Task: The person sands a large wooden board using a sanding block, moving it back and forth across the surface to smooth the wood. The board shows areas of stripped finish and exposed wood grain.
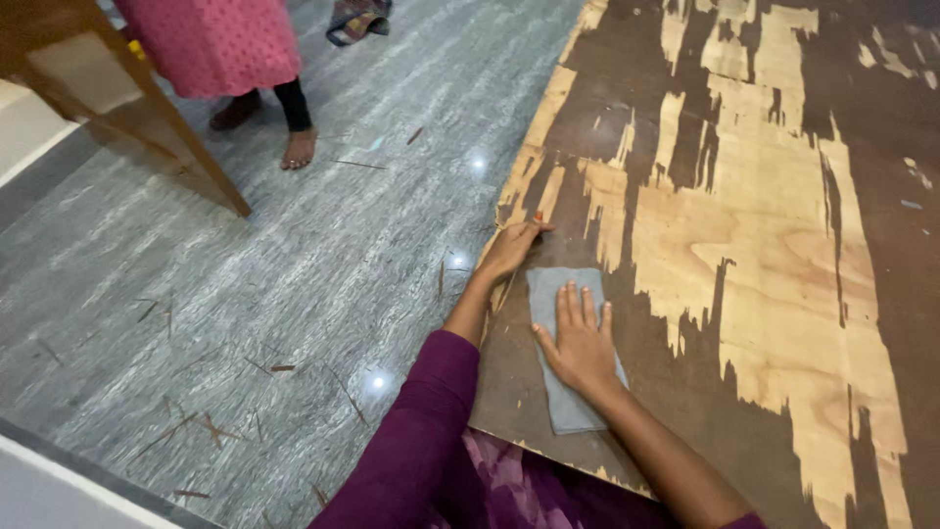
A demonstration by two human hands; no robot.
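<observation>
lengthwise, grey cloth [566, 392] along board edge [548, 108]

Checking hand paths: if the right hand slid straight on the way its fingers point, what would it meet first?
The right hand lies flat on the grey cloth, fingers pointing up the board. Past the cloth's far edge, only bare board seems to lie ahead.

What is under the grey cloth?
The grey cloth lies flat on the plywood sheet, on a dark patch near its edge. The right hand presses on top. The surface directly beneath the cloth is covered.
</observation>
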